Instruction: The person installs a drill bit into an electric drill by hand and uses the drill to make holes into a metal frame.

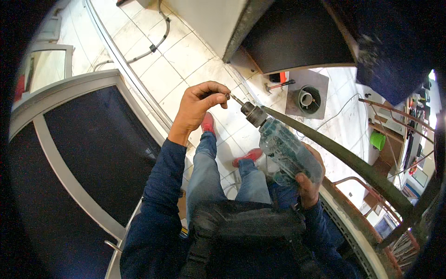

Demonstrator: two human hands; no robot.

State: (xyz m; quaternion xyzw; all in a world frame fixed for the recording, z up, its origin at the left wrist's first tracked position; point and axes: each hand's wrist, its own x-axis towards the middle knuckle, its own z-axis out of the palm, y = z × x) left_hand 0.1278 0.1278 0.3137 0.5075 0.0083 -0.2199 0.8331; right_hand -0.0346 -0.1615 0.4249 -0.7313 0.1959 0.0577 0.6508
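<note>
My right hand [310,181] is wrapped round the body of a teal power drill [288,149], whose metal chuck [253,114] points up and to the left. A short bit [236,99] sticks out of the chuck. At its tip, my left hand [206,104] is closed, thumb and forefinger pinching a small dark piece [227,96]. That piece is too small to name, and it appears to touch the bit's end. Part of the drill's grip is hidden by my right palm.
A dark-panelled framed door [100,144] stands on my left. A metal bar [344,153] slants across the right side, close to the drill. On the tiled floor are a hammer [280,85], a square plate with a round opening [292,104] and a hose [160,42]. A green basket [377,140] sits far right.
</note>
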